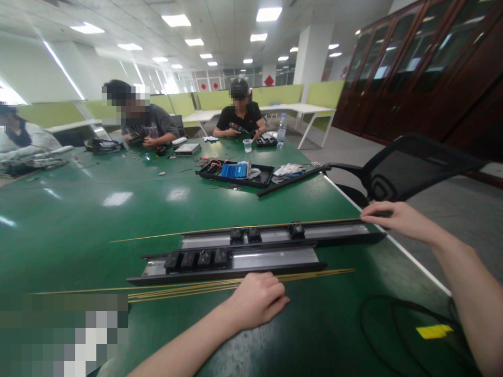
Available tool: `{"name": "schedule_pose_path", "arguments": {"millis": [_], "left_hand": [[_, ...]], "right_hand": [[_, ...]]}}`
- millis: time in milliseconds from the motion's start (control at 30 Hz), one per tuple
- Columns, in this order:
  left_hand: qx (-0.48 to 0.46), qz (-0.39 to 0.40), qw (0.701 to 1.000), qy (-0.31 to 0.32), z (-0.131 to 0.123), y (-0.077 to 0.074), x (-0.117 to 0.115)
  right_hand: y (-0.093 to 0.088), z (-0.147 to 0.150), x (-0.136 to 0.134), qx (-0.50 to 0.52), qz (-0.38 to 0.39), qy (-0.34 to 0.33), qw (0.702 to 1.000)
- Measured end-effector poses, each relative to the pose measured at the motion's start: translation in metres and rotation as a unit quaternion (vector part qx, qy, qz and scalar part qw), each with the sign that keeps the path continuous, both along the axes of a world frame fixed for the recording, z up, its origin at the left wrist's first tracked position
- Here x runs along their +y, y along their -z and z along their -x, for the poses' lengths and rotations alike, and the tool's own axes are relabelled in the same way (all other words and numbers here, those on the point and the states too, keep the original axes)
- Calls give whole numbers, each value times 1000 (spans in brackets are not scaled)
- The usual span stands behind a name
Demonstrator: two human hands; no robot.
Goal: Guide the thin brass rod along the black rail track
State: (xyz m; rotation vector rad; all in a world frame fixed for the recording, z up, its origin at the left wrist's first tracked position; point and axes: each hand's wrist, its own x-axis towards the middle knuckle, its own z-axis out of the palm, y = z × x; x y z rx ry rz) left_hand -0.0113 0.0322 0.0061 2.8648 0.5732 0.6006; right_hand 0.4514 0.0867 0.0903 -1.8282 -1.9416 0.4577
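Observation:
My right hand (pixel 387 217) pinches the right end of a thin brass rod (pixel 236 228), which stretches left along the back edge of the far black rail (pixel 338 231). Three small black blocks (pixel 254 234) sit in that rail's silvery channel. A nearer black rail (pixel 275 259) lies in front of it, with several black blocks (pixel 204 257) grouped at its left. My left hand (pixel 259 298) rests on the table with curled fingers, beside a loose bundle of brass rods (pixel 184 289). The undersides of its fingers are hidden, so whether they hold anything cannot be seen.
Farther back on the green table (pixel 78 225) lie a black tray (pixel 255 180) with a blue item, gloves (pixel 288 172) and a dark bar (pixel 291 182). Black cable (pixel 393 324) coils at the right. A chair (pixel 408 162) stands beyond the edge. Co-workers (pixel 239 112) sit opposite.

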Motion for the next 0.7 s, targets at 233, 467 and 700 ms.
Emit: {"name": "schedule_pose_path", "arguments": {"millis": [233, 467, 700], "left_hand": [[-6, 0, 1000, 1, 0, 1, 0], [-6, -1, 1000, 1, 0, 0, -1], [-7, -6, 1000, 1, 0, 1, 0]], "right_hand": [[3, -11, -1, 2, -20, 19, 1000], [4, -28, -4, -27, -21, 40, 999], [10, -42, -6, -16, -23, 72, 997]]}}
